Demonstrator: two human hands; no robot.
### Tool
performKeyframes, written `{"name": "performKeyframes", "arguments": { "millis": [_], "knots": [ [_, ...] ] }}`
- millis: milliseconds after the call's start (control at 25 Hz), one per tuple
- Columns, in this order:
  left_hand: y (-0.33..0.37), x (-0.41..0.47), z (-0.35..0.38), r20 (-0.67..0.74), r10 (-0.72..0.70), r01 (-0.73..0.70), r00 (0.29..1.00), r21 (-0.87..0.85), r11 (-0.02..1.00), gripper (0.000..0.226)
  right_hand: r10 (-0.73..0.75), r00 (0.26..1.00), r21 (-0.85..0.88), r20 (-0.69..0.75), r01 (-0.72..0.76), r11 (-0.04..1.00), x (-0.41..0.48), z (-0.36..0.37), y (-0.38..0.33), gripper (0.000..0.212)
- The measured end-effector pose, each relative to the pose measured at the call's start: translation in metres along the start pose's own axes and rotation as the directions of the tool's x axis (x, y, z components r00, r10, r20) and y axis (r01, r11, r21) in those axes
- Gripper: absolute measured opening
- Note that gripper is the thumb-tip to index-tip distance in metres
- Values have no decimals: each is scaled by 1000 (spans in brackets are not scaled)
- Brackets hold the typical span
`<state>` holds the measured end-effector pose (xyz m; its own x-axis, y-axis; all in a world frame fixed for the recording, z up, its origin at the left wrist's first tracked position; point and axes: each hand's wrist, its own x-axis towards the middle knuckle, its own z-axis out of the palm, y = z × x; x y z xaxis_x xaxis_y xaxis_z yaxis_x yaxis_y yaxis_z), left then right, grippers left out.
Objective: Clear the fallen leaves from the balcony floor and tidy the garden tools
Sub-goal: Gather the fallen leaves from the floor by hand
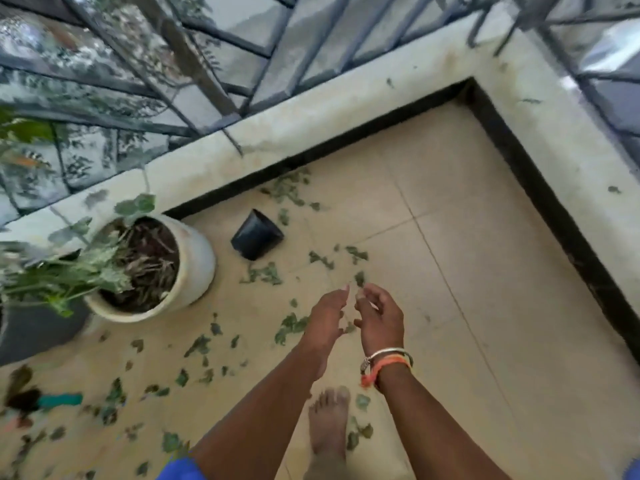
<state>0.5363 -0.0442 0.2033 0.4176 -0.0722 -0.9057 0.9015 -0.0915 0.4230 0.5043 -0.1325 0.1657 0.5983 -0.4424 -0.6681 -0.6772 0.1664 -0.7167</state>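
**Leaves strewn over balcony floor**

Small, torn and green, the leaves, scattered over the left half of the tiled floor, from under the ledge to the near left edge. Above them, both hands empty: left hand with fingers straight, right hand loosely curled. Among the litter, a white plant pot, a tipped black pot, and a teal-handled tool at the left edge.

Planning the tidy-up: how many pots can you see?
2: white planted pot at left; small black pot on floor beside it. Dark shape at left edge may be a third.
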Motion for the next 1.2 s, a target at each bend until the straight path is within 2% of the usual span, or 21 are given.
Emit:
{"name": "performKeyframes", "arguments": {
  "millis": [240,400,600,760,840,880,920,960,1000,1040,1120,1200],
  "knots": [
    [8,41,-55,-149,-28,7,988,-139,990,43,22,978,-223,208,25,975,26,76,3,25],
    [19,68,-52,-246,-108,43,963,-256,966,28,68,944,-336,323,48,941,51,100,-1,28],
    [57,146,-25,-280,-152,-2,948,-483,876,39,77,893,-528,443,191,827,140,132,-12,33],
    [93,219,-38,-307,-32,-104,951,-415,904,23,-75,838,-583,540,437,685,220,168,-25,25],
    [110,260,-59,-343,51,-177,938,-347,921,20,-180,781,-567,598,571,594,252,203,-40,24],
    [121,273,-69,-358,80,-203,930,-323,924,27,-236,736,-571,635,652,498,269,222,-47,24],
    [129,288,-78,-369,95,-222,924,-319,921,43,-271,668,-579,693,740,342,290,242,-49,27],
    [135,300,-84,-401,92,-240,911,-334,911,56,-244,595,-576,766,804,148,308,258,-50,33],
    [137,312,-86,-426,79,-252,901,-368,895,63,-175,556,-566,813,824,-12,326,273,-50,43],
    [136,321,-88,-444,63,-252,894,-380,890,68,-100,535,-544,839,834,-96,340,286,-48,51],
    [129,333,-93,-452,30,-221,891,-376,900,81,50,475,-461,879,871,-168,355,304,-40,56],
    [120,340,-95,-451,30,-212,892,-360,908,86,126,432,-414,893,899,-145,361,310,-32,53]
  ]
}}
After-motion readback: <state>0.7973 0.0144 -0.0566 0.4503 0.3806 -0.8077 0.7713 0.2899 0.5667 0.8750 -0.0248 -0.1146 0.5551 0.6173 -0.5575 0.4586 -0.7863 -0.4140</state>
